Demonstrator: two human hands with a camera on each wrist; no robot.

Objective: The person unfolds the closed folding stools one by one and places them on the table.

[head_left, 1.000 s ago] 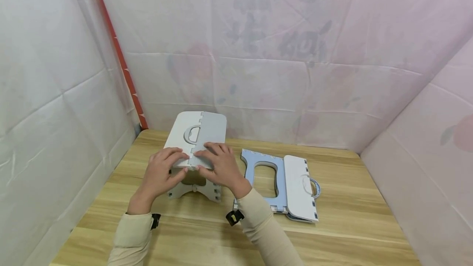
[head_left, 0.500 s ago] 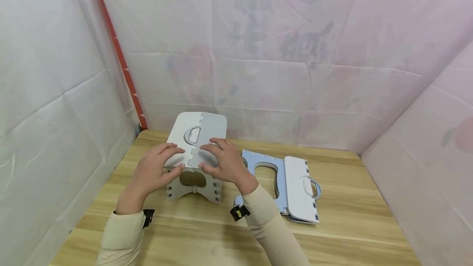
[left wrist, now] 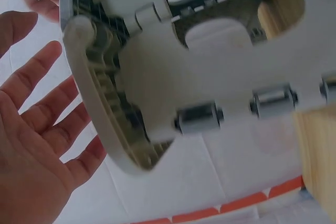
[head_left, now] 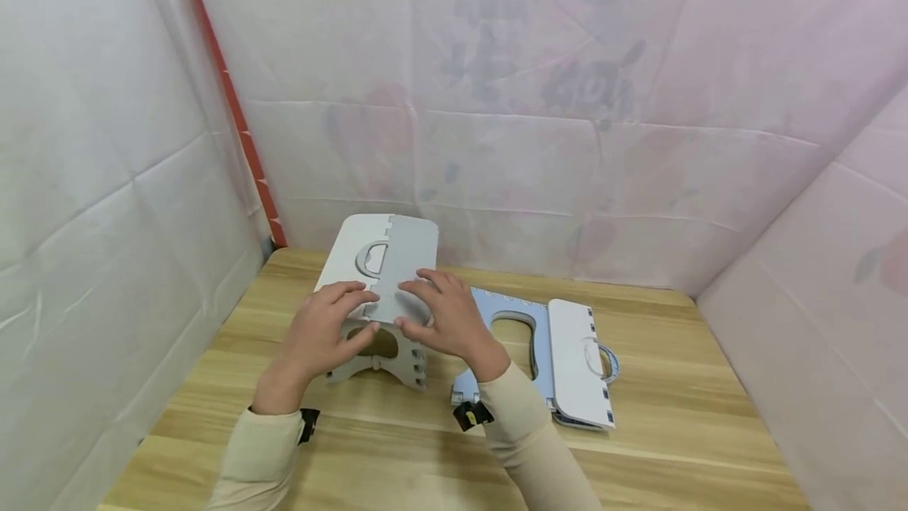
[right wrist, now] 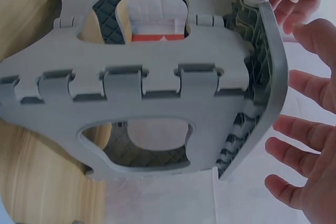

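A folding step stool (head_left: 407, 251) in white and grey stands unfolded on the table's left half, with a grey carry handle (head_left: 370, 259) in its top. Over the near part of that top, my left hand (head_left: 319, 337) has its fingers spread loosely. Beside it my right hand (head_left: 454, 322) hovers above the grey half, fingers relaxed. In the left wrist view the left fingertips (left wrist: 50, 51) lie close to the top panel; whether they touch it, I cannot tell. A small gap separates the right fingertips (right wrist: 281, 121) from the panel in the right wrist view.
A second folding stool (head_left: 578, 365), blue and white, lies folded flat on the wooden table (head_left: 681, 424) to the right. My right forearm passes over its left edge. White sheeting (head_left: 496, 140) hangs behind and at both sides, with a red strip (head_left: 234, 113) at the left corner.
Both hands have come up off the stool's top, where they rested earlier, and have shifted slightly rightward. The unfolded stool and the folded one stay in place.
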